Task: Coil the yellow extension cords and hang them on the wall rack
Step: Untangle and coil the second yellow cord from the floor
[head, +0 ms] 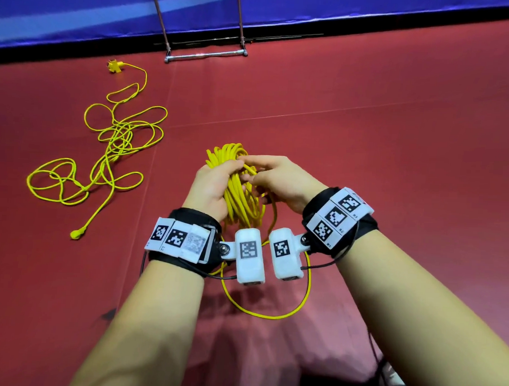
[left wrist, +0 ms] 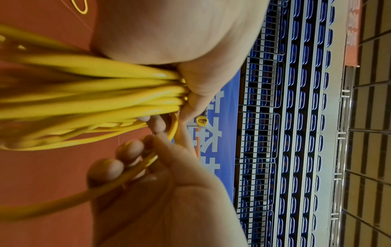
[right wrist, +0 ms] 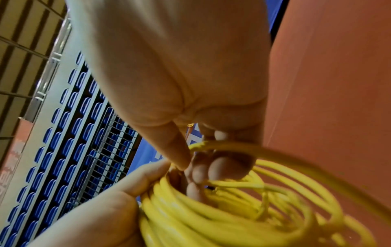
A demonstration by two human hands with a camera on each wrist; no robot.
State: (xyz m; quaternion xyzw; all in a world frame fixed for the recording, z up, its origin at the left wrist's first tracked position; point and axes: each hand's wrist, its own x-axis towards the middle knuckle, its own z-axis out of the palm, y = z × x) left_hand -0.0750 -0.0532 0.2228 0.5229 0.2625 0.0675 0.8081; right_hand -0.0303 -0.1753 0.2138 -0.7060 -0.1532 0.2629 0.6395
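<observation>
My left hand [head: 216, 179] grips a thick bundle of yellow cord loops, the coil [head: 241, 192], held above the red floor. My right hand [head: 277, 176] pinches a single strand of the same cord at the top of the coil [left wrist: 84, 93], right beside the left fingers. One loose loop [head: 271, 314] of that cord hangs below my wrists. In the right wrist view the coil [right wrist: 211, 217] fans out under the right fingers [right wrist: 222, 168]. A second yellow cord [head: 112, 145] lies tangled on the floor at the left, its socket end [head: 114, 66] near the wall and its plug [head: 78, 234] nearer me.
A metal rack frame [head: 205, 55] stands on the red floor [head: 395, 140] against the blue banner wall [head: 80, 16] straight ahead. In the left wrist view a small yellow coil [left wrist: 202, 120] hangs on the rack. Blue stadium seats [left wrist: 296, 117] rise behind the wall.
</observation>
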